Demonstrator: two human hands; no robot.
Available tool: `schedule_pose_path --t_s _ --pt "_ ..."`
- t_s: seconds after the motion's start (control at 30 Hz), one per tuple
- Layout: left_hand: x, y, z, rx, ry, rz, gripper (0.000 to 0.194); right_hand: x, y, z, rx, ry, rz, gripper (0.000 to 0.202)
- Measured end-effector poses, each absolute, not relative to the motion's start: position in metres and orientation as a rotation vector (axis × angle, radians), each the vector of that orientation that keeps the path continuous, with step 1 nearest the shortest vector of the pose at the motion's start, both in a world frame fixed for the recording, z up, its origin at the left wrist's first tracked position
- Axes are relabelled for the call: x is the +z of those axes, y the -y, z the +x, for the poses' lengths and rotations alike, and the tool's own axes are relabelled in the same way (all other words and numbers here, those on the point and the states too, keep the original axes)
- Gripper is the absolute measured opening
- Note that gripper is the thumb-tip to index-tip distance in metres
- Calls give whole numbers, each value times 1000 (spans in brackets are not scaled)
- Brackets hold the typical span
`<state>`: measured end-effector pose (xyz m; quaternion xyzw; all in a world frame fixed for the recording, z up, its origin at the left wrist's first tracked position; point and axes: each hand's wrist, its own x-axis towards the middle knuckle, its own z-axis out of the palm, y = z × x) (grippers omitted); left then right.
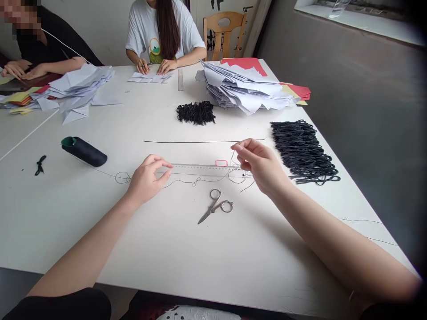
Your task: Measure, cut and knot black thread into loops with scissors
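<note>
My left hand lies over the left end of a clear ruler, thumb and forefinger stretched out with a gap between them. Raised above the ruler's right end, my right hand pinches a thin dark thread. Loose loops of this thread trail along the ruler. A spool of dark thread lies on its side at the left, a strand running from it towards my left hand. Closer to me, metal scissors rest slightly spread. Behind the ruler a straight black cord is laid out.
Bundled black cord loops lie at the right, with a smaller black pile further back. Stacked white papers stand near the table's right edge. Across the table, a person in a white shirt handles paper; another person sits at far left.
</note>
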<state>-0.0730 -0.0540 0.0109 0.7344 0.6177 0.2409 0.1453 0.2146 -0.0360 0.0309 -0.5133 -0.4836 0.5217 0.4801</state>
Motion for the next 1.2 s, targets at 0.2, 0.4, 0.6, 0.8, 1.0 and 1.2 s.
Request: schedule_pose_path --t_s 0.2,0.4,0.6,0.8,1.0,1.2 --pt "-9 63 -46 662 -1507 2380 29 24 45 205 960 1414 -1114 20" --pt "-19 60 -25 668 -1425 2237 8 20 50 194 1446 1220 -823 27" --pt "-18 55 -20 807 -1329 1979 13 3 52 183 1781 1011 -971 28" --pt "-23 51 -10 936 -1185 1539 19 0 49 184 1740 1087 -1133 24" --pt "-24 52 -12 992 -1072 1332 23 -3 51 184 1569 1406 -1191 28" --pt "-20 54 -17 895 -1089 1335 23 -8 58 179 1424 1709 -1297 35"
